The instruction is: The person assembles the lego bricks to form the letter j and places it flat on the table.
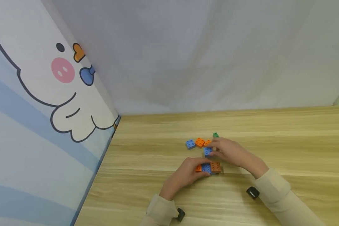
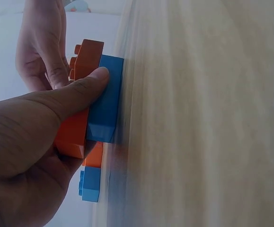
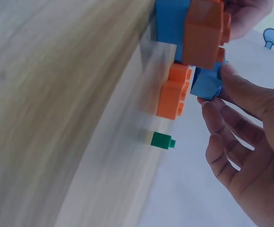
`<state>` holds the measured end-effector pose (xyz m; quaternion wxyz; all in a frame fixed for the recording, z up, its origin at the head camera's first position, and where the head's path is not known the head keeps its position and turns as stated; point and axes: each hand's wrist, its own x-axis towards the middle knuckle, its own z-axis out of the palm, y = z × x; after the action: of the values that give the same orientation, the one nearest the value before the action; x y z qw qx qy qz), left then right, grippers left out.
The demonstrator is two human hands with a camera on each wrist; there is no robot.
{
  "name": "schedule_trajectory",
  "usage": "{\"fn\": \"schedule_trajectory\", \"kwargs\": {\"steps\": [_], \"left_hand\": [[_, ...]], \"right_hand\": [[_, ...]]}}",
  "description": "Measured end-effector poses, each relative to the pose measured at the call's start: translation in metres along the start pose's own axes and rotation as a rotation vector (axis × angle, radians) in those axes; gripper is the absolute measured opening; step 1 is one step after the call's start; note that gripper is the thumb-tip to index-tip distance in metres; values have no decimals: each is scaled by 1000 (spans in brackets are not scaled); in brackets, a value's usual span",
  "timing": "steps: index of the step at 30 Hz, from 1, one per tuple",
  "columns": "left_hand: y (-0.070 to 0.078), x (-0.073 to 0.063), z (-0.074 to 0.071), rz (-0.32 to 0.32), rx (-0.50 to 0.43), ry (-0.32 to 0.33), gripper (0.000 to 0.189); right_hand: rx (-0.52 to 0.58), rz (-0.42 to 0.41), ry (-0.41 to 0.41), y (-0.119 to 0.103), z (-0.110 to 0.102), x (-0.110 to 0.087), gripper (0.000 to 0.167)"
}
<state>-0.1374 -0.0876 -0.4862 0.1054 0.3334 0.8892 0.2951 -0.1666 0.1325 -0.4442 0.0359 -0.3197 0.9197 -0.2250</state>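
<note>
My left hand (image 1: 183, 174) grips a small block build low on the tabletop. Its upper layer shows an orange brick (image 1: 198, 168) and a brown brick (image 1: 215, 166), with a studded blue brick (image 1: 206, 168) between them. In the left wrist view, my thumb presses the side of the build, over a blue lower brick (image 2: 106, 109). Just beyond the build, my right hand (image 1: 233, 152) pinches a separate blue brick (image 3: 207, 82) between thumb and fingers. That brick is raised off the table and tilted in the right wrist view.
Behind the hands lie a loose blue brick (image 1: 190, 144), an orange brick (image 1: 199, 142) and another orange brick (image 1: 207, 142) partly behind my right fingers. A small green brick (image 1: 216, 135) lies farthest back. A pale wall (image 1: 214, 62) rises behind the wooden table (image 1: 285, 141); a cartoon-printed panel (image 1: 39, 125) borders the left.
</note>
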Motion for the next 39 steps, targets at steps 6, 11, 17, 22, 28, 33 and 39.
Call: {"fn": "schedule_trajectory", "kwargs": {"steps": [6,11,17,22,28,33,39], "left_hand": [[-1,0,1,-6,5,0,43],[-1,0,1,-18,6,-1,44],[-1,-1,1,-17,9,4,43],[0,-1,1,-15,0,2,43],[0,0,1,-20,7,5,41],[0,0,2,-31,6,9,42],[1,-1,1,-35,1,11,43]], "right_hand": [[9,25,12,0,-4,-13,28],[10,15,27,-1,-6,-22,29],[17,3,43,-7,-9,-30,28],[10,-13,58,-10,-8,-35,27],[7,-27,70,-12,-7,-39,28],[29,-2,31,-14,-7,-43,28],[55,-16,22,-15,-6,-47,27]]}}
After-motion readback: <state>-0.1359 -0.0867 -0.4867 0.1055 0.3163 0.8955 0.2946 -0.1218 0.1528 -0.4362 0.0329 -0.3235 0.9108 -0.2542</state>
